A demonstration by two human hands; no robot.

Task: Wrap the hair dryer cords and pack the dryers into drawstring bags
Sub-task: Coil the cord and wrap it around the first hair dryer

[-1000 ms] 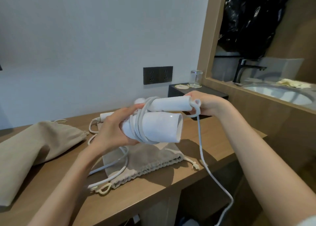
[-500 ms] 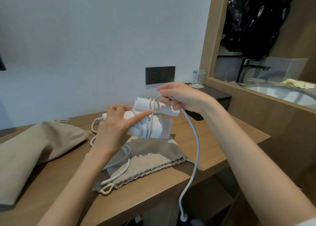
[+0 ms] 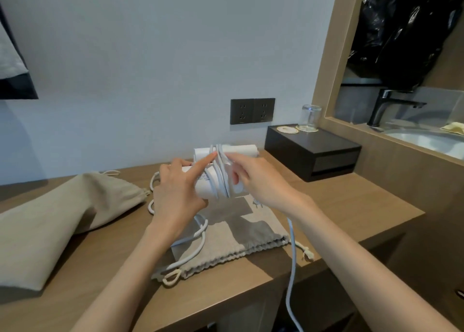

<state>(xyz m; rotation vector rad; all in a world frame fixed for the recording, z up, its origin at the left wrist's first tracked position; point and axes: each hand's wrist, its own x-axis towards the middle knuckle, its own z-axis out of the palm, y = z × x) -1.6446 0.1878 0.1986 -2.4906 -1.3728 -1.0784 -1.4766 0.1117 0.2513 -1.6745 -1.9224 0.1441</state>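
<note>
Head view: left hand (image 3: pixel 175 193) grips dryer (image 3: pixel 204 183), forefinger (image 3: pixel 203 159) pinning wound cord (image 3: pixel 219 176) against slipping; right hand (image 3: pixel 261 181), at 3 o'clock, pinches the loose run for the next turn.

The wooden counter (image 3: pixel 351 206) bears a bulging bag (image 3: pixel 62 218), a flat bag (image 3: pixel 238 231) (both beige) and a black box (image 3: pixel 313 153)

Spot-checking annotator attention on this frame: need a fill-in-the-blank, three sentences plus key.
The left hand grips the hair dryer, its ____ finger pressing the wound cord.
The glass stands on a ____ box.
The wall plate has ____ sockets.
Missing: index; black; two.
</note>
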